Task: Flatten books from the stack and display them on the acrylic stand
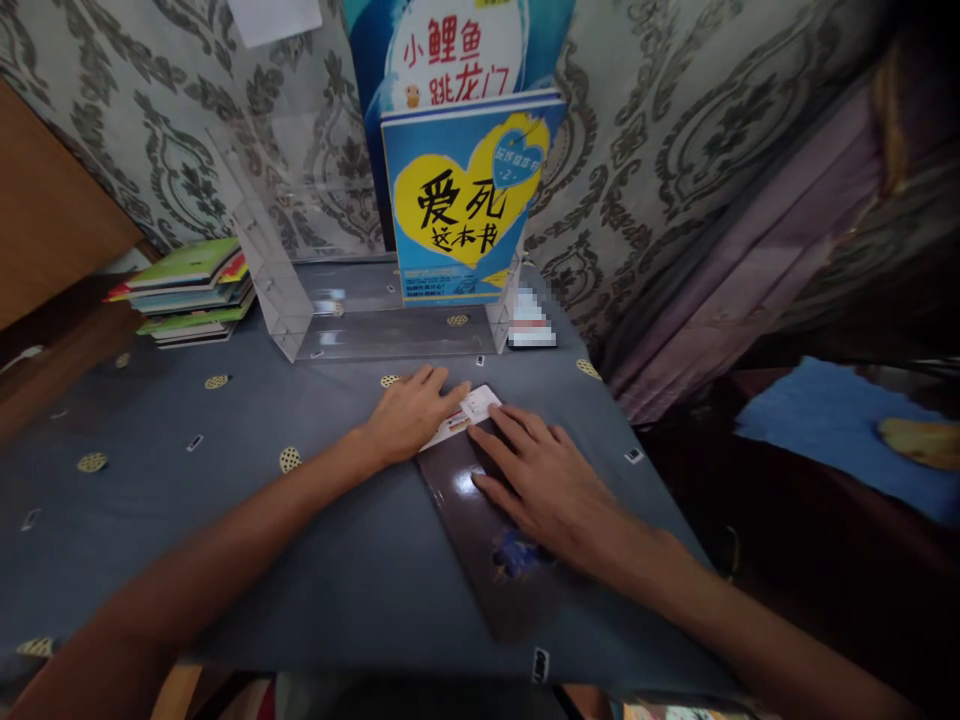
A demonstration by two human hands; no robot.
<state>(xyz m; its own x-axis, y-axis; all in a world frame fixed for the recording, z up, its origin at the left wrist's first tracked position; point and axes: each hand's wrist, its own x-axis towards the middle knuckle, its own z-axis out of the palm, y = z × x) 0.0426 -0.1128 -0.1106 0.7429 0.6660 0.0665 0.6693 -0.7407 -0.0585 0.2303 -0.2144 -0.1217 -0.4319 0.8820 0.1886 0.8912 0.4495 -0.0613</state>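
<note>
A dark, glossy book lies flat and slanted on the cloth-covered table, with a white label strip near its top edge and a small blue picture lower down. My left hand rests at the book's upper left edge, fingers stretched out and the thumb side by the label. Spread over the upper right part of the book is my right hand, its fingertips touching the cover and label. Neither hand is wrapped round anything. My right hand and forearm hide the book's right side.
Behind the book stands a clear acrylic rack holding a blue and yellow book and a taller teal book. A stack of thin books sits at the left. A blurred-out item lies right of the rack. Patterned curtain hangs behind.
</note>
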